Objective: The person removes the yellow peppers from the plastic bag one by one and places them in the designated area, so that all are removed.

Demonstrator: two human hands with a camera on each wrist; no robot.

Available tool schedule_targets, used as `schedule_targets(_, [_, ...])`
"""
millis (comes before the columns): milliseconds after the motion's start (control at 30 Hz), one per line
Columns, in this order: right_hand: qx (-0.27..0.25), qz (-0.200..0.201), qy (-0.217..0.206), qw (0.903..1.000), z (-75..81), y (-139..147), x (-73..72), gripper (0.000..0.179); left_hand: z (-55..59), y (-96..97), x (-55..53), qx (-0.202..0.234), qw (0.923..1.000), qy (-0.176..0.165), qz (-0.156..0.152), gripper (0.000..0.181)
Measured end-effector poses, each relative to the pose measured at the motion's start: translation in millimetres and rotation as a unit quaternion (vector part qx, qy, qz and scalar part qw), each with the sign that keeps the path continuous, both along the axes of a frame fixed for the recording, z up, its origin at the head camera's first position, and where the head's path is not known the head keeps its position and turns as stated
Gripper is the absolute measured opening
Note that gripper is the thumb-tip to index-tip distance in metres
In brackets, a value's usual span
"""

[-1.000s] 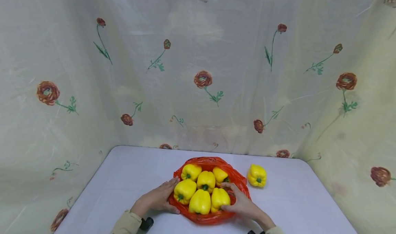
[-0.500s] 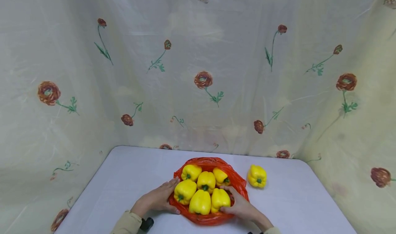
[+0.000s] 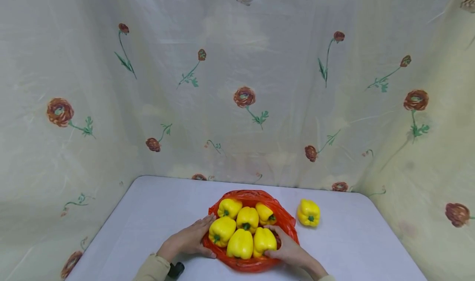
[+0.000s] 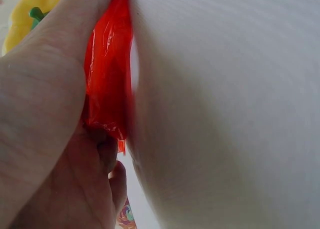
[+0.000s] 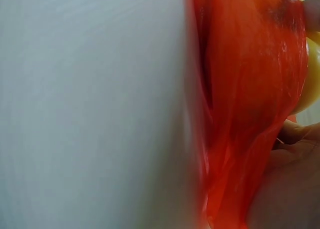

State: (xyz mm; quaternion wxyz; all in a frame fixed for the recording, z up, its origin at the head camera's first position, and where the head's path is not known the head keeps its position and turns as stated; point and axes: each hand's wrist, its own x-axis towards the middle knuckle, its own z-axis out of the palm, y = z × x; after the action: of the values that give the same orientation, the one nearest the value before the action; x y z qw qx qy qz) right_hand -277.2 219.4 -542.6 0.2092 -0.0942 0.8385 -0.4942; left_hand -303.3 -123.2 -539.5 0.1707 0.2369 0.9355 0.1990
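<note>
A red plastic bag point(image 3: 255, 196) lies with its mouth spread wide, holding several yellow bell peppers. My left hand point(image 3: 189, 238) rests along the bag's left side, fingers extended and thumb at the front. In the left wrist view, the red film point(image 4: 107, 64) lies beside that hand. My right hand point(image 3: 290, 250) reaches over the right rim and grips the front right bell pepper point(image 3: 264, 241) between thumb and fingers. The right wrist view has the bag's side point(image 5: 252, 69) covering most of the hand, with a sliver of yellow pepper point(image 5: 312, 79) showing.
One more yellow bell pepper point(image 3: 309, 213) sits outside the bag, on the white table point(image 3: 349, 239) to its right. Behind and at both sides hangs a pale flower-printed curtain point(image 3: 282, 120). A black wrist strap piece point(image 3: 176, 269) shows below the left hand.
My right fingers have drawn in a little onto the front right pepper, and the bag's right edge has shifted slightly inward. The left hand keeps its place.
</note>
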Motion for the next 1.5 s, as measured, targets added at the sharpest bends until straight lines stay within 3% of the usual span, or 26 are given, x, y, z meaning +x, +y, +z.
schedule_targets(667, [0.007, -0.006, 0.034, 0.9994, 4.3, 2, 1.7, 0.078, -1.3, 0.7, 1.1, 0.001, 0.9998, -0.015, 0.012, 0.113])
schedule_targets(1100, [0.026, -0.058, 0.063, 0.9960, 17.7, 2, 1.5, 0.081, 0.2, -1.4, 0.5, 0.002, 0.9999, -0.009, 0.007, 0.113])
schedule_targets(1500, [0.009, -0.037, 0.074, 0.9965, 33.0, 9, 5.4, 0.076, -5.6, -0.5, -4.9, 0.008, 0.9998, -0.014, 0.008, 0.114])
